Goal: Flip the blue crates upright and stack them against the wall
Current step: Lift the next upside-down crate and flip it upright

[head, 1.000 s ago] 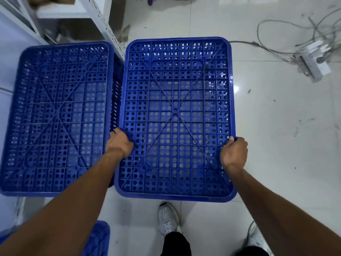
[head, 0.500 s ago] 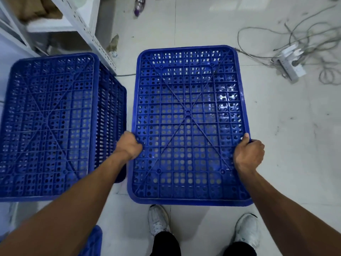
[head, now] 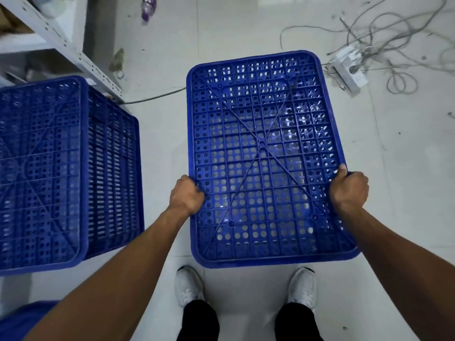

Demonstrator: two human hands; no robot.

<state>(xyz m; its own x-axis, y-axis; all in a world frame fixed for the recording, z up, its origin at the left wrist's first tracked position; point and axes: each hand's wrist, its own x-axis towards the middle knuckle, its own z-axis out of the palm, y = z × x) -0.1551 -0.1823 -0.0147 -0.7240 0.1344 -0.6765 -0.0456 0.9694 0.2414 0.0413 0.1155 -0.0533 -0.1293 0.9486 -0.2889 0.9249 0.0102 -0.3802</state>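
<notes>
Our left hand is closed tight on the left long edge of the blue plastic crate with round holes, and our right hand is closed tight on its right long edge. Both hands grip near the end closest to us. The crate is upside down, so we look at its flat bottom with a big cross of ribs on it. We hold it out in front of us, above the shiny white tile floor, and its near edge sits just past our two white shoes. A second blue holed crate sits to the left, also bottom up, well apart from the one we hold. We can see its slotted side wall. Just behind that crate is the leg of a white metal shelf. At the lower left corner of our view we see a bit of one more blue thing, but we cannot tell what it is. Far on the right of the floor lies a white power strip in a messy pile of grey cables. A small bottle lies on the floor at the far edge.
</notes>
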